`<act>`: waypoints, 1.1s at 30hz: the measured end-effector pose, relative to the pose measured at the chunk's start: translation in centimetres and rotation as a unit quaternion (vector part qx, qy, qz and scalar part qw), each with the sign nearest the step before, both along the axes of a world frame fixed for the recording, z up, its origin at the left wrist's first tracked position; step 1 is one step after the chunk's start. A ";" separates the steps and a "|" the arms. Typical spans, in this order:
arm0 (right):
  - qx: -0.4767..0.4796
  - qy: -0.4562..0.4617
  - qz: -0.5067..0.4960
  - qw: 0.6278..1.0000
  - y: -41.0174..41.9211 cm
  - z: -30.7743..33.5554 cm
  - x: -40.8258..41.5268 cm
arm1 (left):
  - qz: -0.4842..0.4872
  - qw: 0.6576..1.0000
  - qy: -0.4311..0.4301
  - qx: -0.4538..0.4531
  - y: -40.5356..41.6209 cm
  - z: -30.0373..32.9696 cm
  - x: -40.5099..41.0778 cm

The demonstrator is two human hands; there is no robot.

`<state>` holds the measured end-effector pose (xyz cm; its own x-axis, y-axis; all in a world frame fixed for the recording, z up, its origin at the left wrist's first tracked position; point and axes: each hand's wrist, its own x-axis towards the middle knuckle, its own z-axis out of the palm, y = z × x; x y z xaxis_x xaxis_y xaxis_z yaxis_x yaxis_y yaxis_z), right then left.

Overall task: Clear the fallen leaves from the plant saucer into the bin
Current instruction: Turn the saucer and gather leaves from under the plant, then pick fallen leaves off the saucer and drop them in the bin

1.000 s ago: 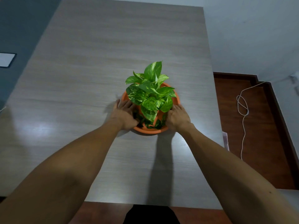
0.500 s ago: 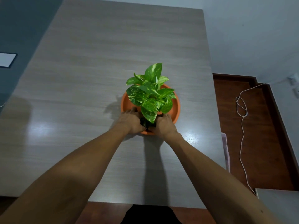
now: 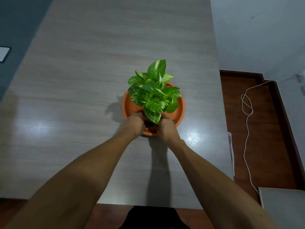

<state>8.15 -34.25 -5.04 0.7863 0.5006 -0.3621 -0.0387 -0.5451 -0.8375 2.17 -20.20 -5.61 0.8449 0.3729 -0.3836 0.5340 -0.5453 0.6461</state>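
A green, yellow-flecked potted plant (image 3: 153,95) stands in an orange saucer (image 3: 180,111) on the grey table (image 3: 74,96). Its foliage hides the pot. My left hand (image 3: 134,123) and my right hand (image 3: 166,128) are curled close together over the saucer's near rim. They are cupped around a dark clump of fallen leaves (image 3: 149,124) between them. One small leaf tip (image 3: 173,120) pokes out beside my right hand. No bin is in view.
The table's right edge runs close to the saucer, with brown floor and a looped white cable (image 3: 246,109) beyond it. A pale surface (image 3: 280,207) sits at the lower right. A white panel (image 3: 3,53) lies at the far left.
My hands have moved from the saucer's left and right sides to its near rim and closed in on each other around the leaves. The saucer's far part now shows bare.
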 end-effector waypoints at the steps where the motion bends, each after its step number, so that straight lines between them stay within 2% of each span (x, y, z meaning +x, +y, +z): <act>1: -0.003 0.004 0.018 1.000 -0.3 0.1 0.2 | 0.030 0.999 0.007 -0.040 -0.2 0.0 0.1; 4: -0.035 -0.039 0.039 0.998 -0.5 0.6 0.6 | 0.096 0.987 -0.008 -0.129 -0.6 0.7 0.1; 6: -0.046 -0.078 0.057 0.994 -0.7 1.2 0.7 | 0.105 0.985 -0.046 -0.125 -0.5 1.0 0.1; 9: -0.066 -0.150 0.065 0.984 -1.4 0.6 1.4 | 0.106 0.989 -0.033 -0.095 0.3 1.0 -0.2; 15: -0.014 -0.067 -0.027 0.997 -2.0 1.9 1.2 | 0.146 0.984 -0.039 -0.099 1.2 1.6 -1.2; 20: 0.022 -0.036 -0.108 0.993 -3.3 2.5 0.5 | 0.173 0.975 -0.088 -0.109 -0.2 2.8 -2.5; 25: 0.037 -0.022 -0.136 0.990 -6.2 2.7 -0.7 | 0.175 0.967 -0.102 -0.156 -4.3 3.1 -3.7; 33: 0.023 -0.004 -0.179 0.984 -14.8 2.7 -0.4 | 0.133 0.972 -0.068 -0.182 -13.4 2.5 -2.2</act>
<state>7.79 -49.04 -2.34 0.9176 0.2077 -0.3390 -0.2147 -0.4588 -0.8622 -0.02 -33.60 -3.10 0.7889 0.4460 -0.4228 0.5213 -0.1213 0.8447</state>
